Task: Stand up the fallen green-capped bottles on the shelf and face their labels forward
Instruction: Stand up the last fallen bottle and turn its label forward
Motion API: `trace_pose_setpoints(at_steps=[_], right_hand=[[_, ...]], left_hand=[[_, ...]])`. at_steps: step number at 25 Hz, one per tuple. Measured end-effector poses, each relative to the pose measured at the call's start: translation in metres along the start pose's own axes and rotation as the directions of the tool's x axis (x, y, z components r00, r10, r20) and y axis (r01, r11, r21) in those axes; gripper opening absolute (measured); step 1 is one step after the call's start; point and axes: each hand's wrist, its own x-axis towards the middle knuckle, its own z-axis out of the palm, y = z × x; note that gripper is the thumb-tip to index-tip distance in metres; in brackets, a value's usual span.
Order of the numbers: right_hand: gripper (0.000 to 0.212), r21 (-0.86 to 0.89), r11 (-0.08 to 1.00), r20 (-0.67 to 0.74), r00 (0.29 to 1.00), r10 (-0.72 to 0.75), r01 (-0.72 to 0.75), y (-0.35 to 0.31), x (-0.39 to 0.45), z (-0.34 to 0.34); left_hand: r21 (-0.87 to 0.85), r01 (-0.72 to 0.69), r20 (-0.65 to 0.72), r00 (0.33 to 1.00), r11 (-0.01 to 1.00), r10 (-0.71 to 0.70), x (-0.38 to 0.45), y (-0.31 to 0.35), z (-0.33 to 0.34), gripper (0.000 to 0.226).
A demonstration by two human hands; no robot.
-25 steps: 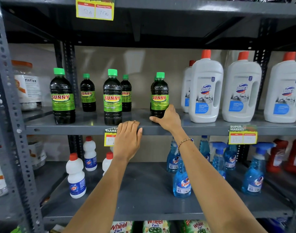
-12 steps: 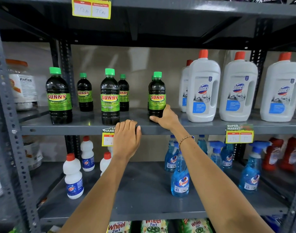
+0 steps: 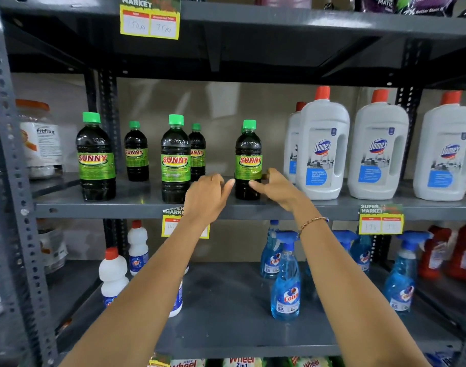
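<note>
Several dark bottles with green caps and green "SUNNY" labels stand upright on the grey middle shelf (image 3: 136,207), labels facing me. Front row: one at the left (image 3: 95,160), one in the middle (image 3: 175,160), one at the right (image 3: 249,154). Two smaller-looking ones stand behind (image 3: 136,152) (image 3: 197,152). My right hand (image 3: 275,188) wraps the lower part of the right bottle, thumb across its front. My left hand (image 3: 208,194) hovers just left of that bottle, fingers loosely curled, a fingertip near its side.
Large white Domex bottles (image 3: 323,149) with red caps stand close to the right of the held bottle. A fitfizz jar (image 3: 40,139) sits far left. Blue spray bottles (image 3: 286,287) and small white bottles (image 3: 113,274) fill the lower shelf. A slotted steel post (image 3: 12,181) frames the left.
My left hand has lifted off the shelf's front edge and moved right, up beside the right bottle. My right hand has shifted its grip around that bottle's base.
</note>
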Motion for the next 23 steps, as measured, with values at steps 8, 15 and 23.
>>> trace_pose_setpoints(at_steps=[8, 15, 23], right_hand=[[0.049, 0.111, 0.991, -0.038, 0.997, -0.071, 0.075, 0.012, 0.001, -0.008], [0.048, 0.136, 0.985, -0.024, 0.994, -0.106, 0.108, 0.013, -0.011, -0.012], [0.051, 0.167, 0.980, -0.027, 0.994, -0.108, 0.111, 0.012, -0.026, -0.015]], left_hand=[[-0.514, 0.304, 0.443, 0.895, 0.802, -0.056, 0.038, 0.014, 0.018, 0.056], [-0.594, 0.288, 0.392, 0.919, 0.751, -0.042, 0.026, 0.017, 0.005, 0.061], [-0.669, 0.349, 0.445, 0.895, 0.656, -0.022, 0.015, 0.014, -0.011, 0.065]])
